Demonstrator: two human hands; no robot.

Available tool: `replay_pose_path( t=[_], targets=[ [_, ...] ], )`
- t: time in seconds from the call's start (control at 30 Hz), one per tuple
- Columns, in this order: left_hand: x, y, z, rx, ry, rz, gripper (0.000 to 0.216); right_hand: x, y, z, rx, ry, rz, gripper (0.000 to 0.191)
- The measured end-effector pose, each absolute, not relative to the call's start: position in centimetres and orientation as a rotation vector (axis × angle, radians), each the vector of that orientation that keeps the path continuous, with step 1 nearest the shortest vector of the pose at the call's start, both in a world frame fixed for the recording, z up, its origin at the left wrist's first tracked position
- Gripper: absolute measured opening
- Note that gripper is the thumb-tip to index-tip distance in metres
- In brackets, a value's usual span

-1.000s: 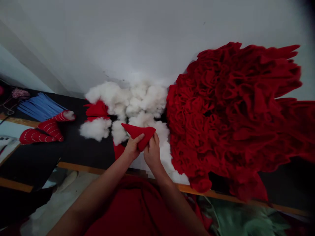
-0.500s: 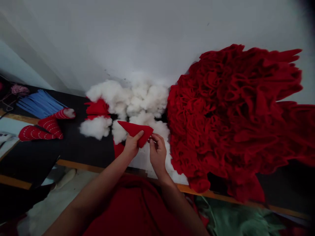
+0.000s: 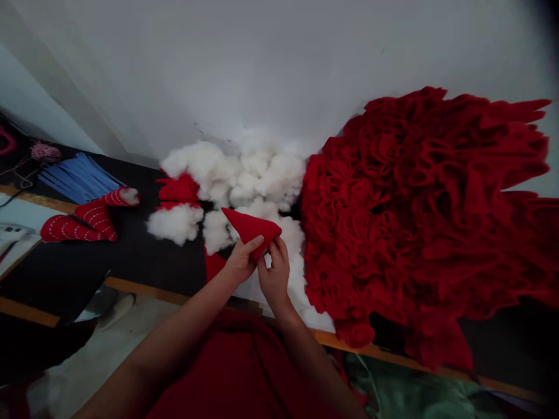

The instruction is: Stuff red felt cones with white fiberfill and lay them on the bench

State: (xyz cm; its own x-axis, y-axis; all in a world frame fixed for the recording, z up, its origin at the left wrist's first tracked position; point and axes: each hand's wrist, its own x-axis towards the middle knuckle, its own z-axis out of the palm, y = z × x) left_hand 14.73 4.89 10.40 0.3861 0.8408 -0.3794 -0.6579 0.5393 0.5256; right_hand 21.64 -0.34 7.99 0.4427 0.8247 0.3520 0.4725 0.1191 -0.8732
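Observation:
A red felt cone [image 3: 251, 224] is held up over the table, its tip pointing to the upper left. My left hand [image 3: 243, 259] grips its lower side, thumb pressed on top. At the wide end, my right hand [image 3: 276, 270] has its fingers closed on the felt edge; the fingertips are partly hidden behind the cone. Tufts of white stuffing [image 3: 267, 174] lie just beyond and beneath both hands. Flat red felt pieces [image 3: 178, 191] are partly covered by the stuffing on the left.
A large heap of red felt pieces [image 3: 419, 233] fills the right side against the wall. To the left, stitched red stuffed cones [image 3: 96, 216] lie near blue strips [image 3: 81, 177] and pink-white yarn [image 3: 45, 152]. The black table [image 3: 144, 256] has a wooden front edge.
My right hand has shifted slightly down and left along the cone's wide end, and its fingers have come closer to my left hand. The whole view has moved slightly.

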Motion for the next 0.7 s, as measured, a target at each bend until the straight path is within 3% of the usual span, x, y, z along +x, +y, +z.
replay_pose_path(
  t=[0.17, 0.27, 0.43, 0.7],
  targets=[
    [14.2, 5.2, 10.0, 0.242, 0.731, 0.917, 0.013, 21.7, -0.2, 8.5, -1.514, -1.194, 0.394, 0.024],
    [13.8, 5.5, 9.6, 0.239, 0.729, 0.923, 0.014, 22.1, -0.5, 9.0, -1.471, -0.931, 0.578, 0.020],
    [13.5, 4.6, 9.1, 0.349, 0.633, 0.939, 0.027, 22.1, 0.0, 9.4, -1.474, -0.736, 0.746, 0.030],
    [12.6, 5.6, 9.5, 0.235, 0.616, 0.875, 0.023, 21.7, 0.0, 10.3, -1.469, -0.837, 0.630, 0.022]
  ],
)
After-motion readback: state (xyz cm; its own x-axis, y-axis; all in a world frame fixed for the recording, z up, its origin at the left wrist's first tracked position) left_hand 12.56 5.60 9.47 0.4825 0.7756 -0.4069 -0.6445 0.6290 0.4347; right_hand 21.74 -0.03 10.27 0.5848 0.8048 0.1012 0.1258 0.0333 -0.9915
